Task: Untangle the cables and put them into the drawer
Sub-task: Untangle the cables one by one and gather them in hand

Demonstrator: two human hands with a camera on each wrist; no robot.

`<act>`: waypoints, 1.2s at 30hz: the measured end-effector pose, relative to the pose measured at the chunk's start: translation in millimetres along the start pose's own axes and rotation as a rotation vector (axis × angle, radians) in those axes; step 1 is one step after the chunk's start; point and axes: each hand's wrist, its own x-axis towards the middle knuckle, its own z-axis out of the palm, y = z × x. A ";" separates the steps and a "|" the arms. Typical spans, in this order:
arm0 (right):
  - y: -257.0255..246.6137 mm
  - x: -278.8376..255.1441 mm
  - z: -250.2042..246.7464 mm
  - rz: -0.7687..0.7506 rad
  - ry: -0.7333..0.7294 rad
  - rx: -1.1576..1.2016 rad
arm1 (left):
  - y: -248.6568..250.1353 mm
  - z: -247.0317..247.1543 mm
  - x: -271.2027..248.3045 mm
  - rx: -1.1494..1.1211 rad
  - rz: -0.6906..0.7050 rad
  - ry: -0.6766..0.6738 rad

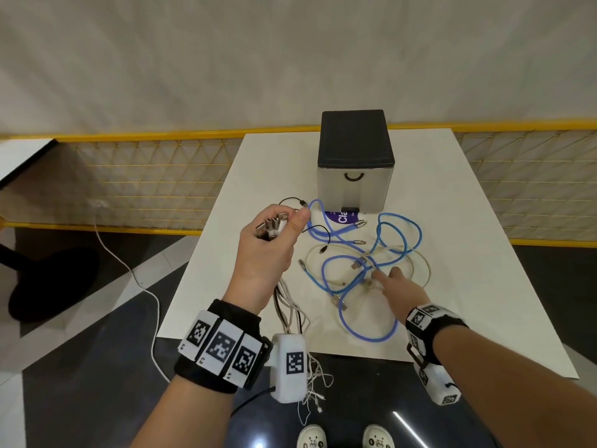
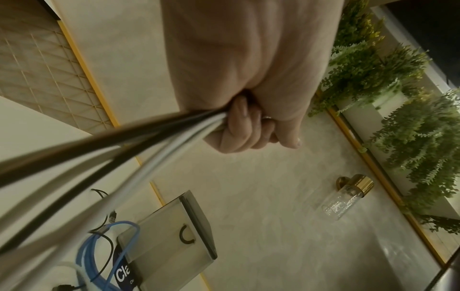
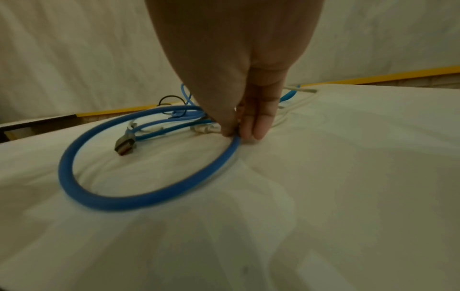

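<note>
My left hand is raised over the table's left side and grips a bundle of white and dark cables; their USB plugs stick up from my fist and the rest hangs past the table edge. From the left wrist, the same cable bundle runs out of my curled fingers. Blue, white and black cables lie tangled on the white table. My right hand reaches into the tangle, fingertips down on a blue cable loop beside a white plug. The grey drawer box stands shut behind.
A yellow mesh railing runs behind the table. A white cord trails across the dark floor on the left. A purple label lies under the drawer box's front. My shoes are below the near table edge.
</note>
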 end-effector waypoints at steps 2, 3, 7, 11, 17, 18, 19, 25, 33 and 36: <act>-1.0 -0.8 1.9 0.006 0.012 -0.061 | -0.9 1.7 2.5 0.010 -0.007 -0.005; -1.0 -0.9 2.8 0.013 0.030 -0.077 | -0.7 2.4 3.5 0.013 -0.008 -0.007; 3.7 3.1 9.1 -0.015 0.156 -0.015 | -1.8 2.4 9.0 0.018 0.000 0.007; 1.7 4.6 -16.2 -0.017 0.434 0.283 | -4.4 2.5 16.7 0.006 0.030 0.037; -13.1 -6.0 -88.0 -0.125 0.535 0.740 | -5.8 23.6 31.4 0.041 0.028 0.032; -16.5 -8.4 -97.9 -0.181 0.540 0.849 | -6.6 30.2 35.7 0.057 0.011 0.040; -20.5 -11.4 -105.5 -0.246 0.538 0.953 | -6.9 37.5 39.5 0.075 -0.003 0.041; -46.7 -22.2 -127.3 -0.510 0.455 1.172 | -1.4 81.6 49.0 0.121 0.055 -0.090; -40.2 -9.0 -110.5 -0.597 0.315 0.802 | 12.6 81.7 73.3 0.105 0.164 0.075; -11.2 11.4 -79.7 -0.388 0.266 0.534 | 25.0 68.2 84.9 0.033 0.204 0.110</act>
